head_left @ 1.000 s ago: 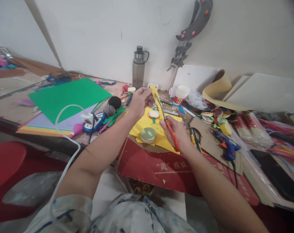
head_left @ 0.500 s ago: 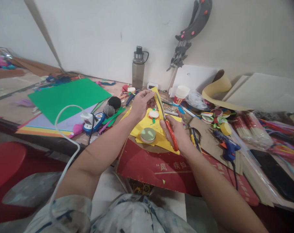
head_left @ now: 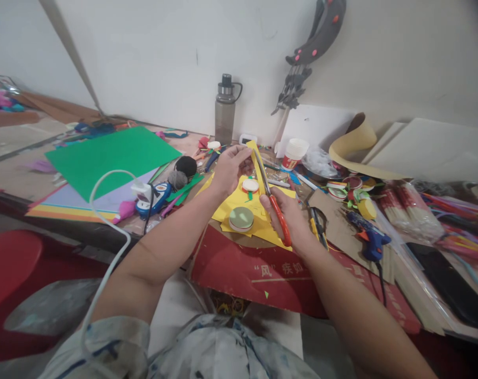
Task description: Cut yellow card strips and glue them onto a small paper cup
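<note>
Between the fingertips of my left hand (head_left: 230,168) is the top of a narrow piece of yellow paper (head_left: 251,146). My right hand (head_left: 288,213) grips red-handled scissors (head_left: 279,216), whose blades point up and away along the yellow paper. Below my hands, more yellow sheets (head_left: 223,210) lie on a red printed board (head_left: 239,271). On those sheets rest a round tin-like disc with a grey-green top (head_left: 241,219) and a smaller white disc with a red rim and green strips (head_left: 250,185).
A grey water bottle (head_left: 225,113) and stacked paper cups (head_left: 295,152) stand at the back. Green paper (head_left: 115,158) lies left, near a white cable (head_left: 118,231). To the right are a blue glue gun (head_left: 367,237), a utility knife (head_left: 318,227) and a black phone (head_left: 448,284).
Almost nothing differs. My hands, the scissors and the yellow paper hold nearly the same place, with only a very slight shift of the right hand and scissors.
</note>
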Motion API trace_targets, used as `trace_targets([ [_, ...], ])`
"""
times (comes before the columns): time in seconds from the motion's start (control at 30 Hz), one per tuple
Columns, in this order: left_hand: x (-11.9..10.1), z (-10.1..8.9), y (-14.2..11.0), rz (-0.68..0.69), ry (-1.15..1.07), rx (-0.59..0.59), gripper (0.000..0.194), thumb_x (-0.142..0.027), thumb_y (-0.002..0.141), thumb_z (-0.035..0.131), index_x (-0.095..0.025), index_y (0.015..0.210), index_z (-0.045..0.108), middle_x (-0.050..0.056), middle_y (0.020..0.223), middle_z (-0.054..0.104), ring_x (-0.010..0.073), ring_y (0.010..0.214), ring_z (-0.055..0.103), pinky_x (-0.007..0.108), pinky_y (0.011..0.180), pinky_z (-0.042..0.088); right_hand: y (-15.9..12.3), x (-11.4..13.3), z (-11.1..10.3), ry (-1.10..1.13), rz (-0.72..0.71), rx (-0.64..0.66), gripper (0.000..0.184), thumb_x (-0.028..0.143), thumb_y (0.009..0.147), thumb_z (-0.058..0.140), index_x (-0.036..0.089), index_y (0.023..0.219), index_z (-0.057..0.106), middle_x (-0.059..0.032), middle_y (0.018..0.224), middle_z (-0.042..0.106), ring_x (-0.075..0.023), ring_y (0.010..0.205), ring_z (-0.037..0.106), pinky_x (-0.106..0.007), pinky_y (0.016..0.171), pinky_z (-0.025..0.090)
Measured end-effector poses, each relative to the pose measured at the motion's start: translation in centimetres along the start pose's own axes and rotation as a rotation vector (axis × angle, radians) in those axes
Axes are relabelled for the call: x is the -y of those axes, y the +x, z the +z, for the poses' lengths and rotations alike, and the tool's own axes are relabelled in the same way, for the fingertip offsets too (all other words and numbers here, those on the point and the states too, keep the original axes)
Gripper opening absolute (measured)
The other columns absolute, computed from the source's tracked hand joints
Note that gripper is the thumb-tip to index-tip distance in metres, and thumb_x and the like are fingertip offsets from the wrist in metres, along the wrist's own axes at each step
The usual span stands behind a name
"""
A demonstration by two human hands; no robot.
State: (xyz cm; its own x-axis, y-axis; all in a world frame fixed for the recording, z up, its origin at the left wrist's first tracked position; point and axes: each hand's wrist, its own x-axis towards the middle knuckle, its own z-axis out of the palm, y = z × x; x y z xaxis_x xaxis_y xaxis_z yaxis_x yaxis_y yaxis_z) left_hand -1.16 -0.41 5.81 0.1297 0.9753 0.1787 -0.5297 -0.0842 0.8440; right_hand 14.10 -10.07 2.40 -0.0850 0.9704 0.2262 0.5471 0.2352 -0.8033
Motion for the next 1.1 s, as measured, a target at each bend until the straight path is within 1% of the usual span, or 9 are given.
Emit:
trace_targets([
  [0.13, 0.19, -0.21, 0.20, 0.008, -0.018, 0.021, 0.027, -0.020, 0.090, 0.074, -0.017, 0.072, 0.054, -0.004, 0.060, 0.057, 0.0055, 0.052, 0.053, 0.019, 0.049, 0.038, 0.01, 0.17, -0.15, -0.033, -0.016, -0.017, 0.046, 0.069, 0.089, 0.053, 0.025, 0.079, 0.046, 0.0055, 0.054, 0.044, -0.0120, 0.049, 0.040, -0.026, 0.050, 0.028],
  [0.3, 0.10, -0.14, 0.19, 0.010, -0.031, 0.034, 0.027, -0.015, 0.092, 0.070, -0.016, 0.070, 0.054, -0.004, 0.058, 0.055, 0.0052, 0.049, 0.052, 0.018, 0.048, 0.038, 0.01, 0.12, -0.01, -0.009, -0.010, 0.000, 0.043, 0.066, 0.090, 0.055, 0.025, 0.081, 0.047, 0.0071, 0.053, 0.041, -0.0114, 0.047, 0.040, -0.025, 0.049, 0.027],
  [0.47, -0.13, 0.26, -0.19, -0.033, 0.033, 0.027, 0.032, -0.019, 0.087, 0.078, -0.016, 0.068, 0.053, -0.006, 0.056, 0.053, 0.0043, 0.047, 0.049, 0.018, 0.048, 0.037, -0.03, 0.06, 0.09, 0.045, 0.020, 0.008, 0.046, 0.071, 0.088, 0.057, 0.025, 0.086, 0.050, 0.0071, 0.054, 0.040, -0.0122, 0.047, 0.041, -0.025, 0.048, 0.026],
  [0.67, 0.07, 0.21, -0.24, -0.015, 0.017, 0.047, 0.028, -0.016, 0.090, 0.072, -0.016, 0.069, 0.054, -0.005, 0.057, 0.054, 0.0041, 0.048, 0.050, 0.018, 0.048, 0.038, 0.01, 0.22, -0.07, -0.007, 0.006, -0.013, 0.049, 0.073, 0.089, 0.053, 0.025, 0.083, 0.049, 0.0065, 0.054, 0.041, -0.0120, 0.047, 0.041, -0.025, 0.048, 0.028],
  [0.8, 0.02, 0.32, -0.39, -0.024, 0.022, 0.029, 0.029, -0.019, 0.088, 0.077, -0.016, 0.070, 0.053, -0.006, 0.057, 0.053, 0.0038, 0.048, 0.050, 0.018, 0.049, 0.038, 0.03, 0.31, -0.08, -0.039, -0.008, -0.032, 0.050, 0.074, 0.090, 0.050, 0.025, 0.080, 0.047, 0.0061, 0.053, 0.042, -0.0117, 0.048, 0.041, -0.025, 0.050, 0.029],
  [0.9, -0.06, 0.43, -0.46, -0.027, 0.007, 0.033, 0.030, -0.017, 0.088, 0.076, -0.016, 0.070, 0.053, -0.006, 0.057, 0.052, 0.0041, 0.047, 0.049, 0.018, 0.048, 0.037, 0.02, 0.38, -0.04, -0.031, -0.009, -0.038, 0.051, 0.074, 0.090, 0.050, 0.025, 0.079, 0.046, 0.0063, 0.053, 0.041, -0.0119, 0.049, 0.040, -0.025, 0.050, 0.028],
  [1.1, 0.17, 0.39, -0.37, -0.027, 0.009, 0.040, 0.032, -0.017, 0.086, 0.078, -0.016, 0.068, 0.052, -0.006, 0.058, 0.053, 0.0036, 0.049, 0.049, 0.017, 0.049, 0.038, 0.00, 0.02, 0.08, 0.011, -0.010, -0.013, 0.046, 0.071, 0.090, 0.055, 0.024, 0.088, 0.052, 0.0064, 0.055, 0.043, -0.0124, 0.048, 0.043, -0.025, 0.048, 0.029],
])
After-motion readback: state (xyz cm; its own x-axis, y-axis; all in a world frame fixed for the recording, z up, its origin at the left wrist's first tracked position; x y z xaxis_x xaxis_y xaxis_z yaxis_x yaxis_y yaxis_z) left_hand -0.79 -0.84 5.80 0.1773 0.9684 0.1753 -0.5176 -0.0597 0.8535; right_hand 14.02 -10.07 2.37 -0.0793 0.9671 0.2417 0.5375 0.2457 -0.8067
